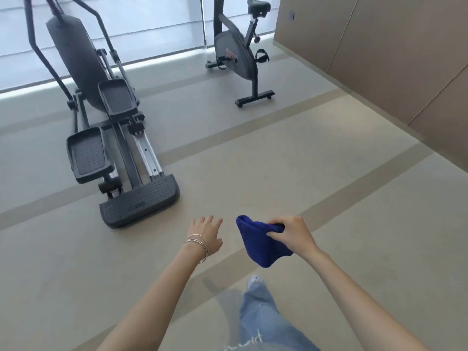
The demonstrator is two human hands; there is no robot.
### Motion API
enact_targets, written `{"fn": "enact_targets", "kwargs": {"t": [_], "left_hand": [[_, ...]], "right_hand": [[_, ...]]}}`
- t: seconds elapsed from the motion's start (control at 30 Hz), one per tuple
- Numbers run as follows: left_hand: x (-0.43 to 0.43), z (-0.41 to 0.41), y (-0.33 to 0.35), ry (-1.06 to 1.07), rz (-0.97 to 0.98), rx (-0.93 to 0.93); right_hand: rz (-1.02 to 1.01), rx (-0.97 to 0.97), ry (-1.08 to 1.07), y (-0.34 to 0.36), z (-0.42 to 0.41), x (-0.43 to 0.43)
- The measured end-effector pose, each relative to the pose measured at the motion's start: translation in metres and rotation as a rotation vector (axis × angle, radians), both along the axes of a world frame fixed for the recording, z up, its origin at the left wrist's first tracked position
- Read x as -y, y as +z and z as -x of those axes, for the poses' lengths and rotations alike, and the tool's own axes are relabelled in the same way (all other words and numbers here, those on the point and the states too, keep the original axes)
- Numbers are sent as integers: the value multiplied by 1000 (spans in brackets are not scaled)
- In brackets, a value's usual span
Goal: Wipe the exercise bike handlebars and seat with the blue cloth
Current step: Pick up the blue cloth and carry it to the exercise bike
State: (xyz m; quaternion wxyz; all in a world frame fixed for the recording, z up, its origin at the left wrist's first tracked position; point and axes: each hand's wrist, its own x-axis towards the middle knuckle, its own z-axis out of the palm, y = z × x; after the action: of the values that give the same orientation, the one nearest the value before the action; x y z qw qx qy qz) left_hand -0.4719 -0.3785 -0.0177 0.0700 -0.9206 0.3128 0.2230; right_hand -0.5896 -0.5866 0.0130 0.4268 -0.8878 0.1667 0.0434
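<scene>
A folded blue cloth [257, 240] hangs from my right hand [291, 233], which pinches its upper edge in front of me, low in the view. My left hand [206, 233], with thin bangles at the wrist, floats just left of the cloth with fingers spread and nothing in it. The dark exercise bike [236, 55] stands far ahead by the window. Its black seat [258, 6] shows at the top of the view. The handlebars are cut off by the frame's top edge.
A large elliptical trainer [111, 117] stands on the left, its rear step reaching close to my left hand. Tan wall panels [385, 59] run along the right. Grey floor with tan stripes [291, 148] stretches between me and the bike. My jeans leg and shoe [257, 282] show below.
</scene>
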Motion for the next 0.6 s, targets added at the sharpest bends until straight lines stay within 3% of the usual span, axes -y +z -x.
{"fn": "enact_targets", "kwargs": {"t": [0.3,0.6], "left_hand": [[106,-100,19,33,79,70],[154,-189,5,32,48,31]], "right_hand": [[18,130,22,28,-110,116],[-103,159,-2,13,-193,170]]}}
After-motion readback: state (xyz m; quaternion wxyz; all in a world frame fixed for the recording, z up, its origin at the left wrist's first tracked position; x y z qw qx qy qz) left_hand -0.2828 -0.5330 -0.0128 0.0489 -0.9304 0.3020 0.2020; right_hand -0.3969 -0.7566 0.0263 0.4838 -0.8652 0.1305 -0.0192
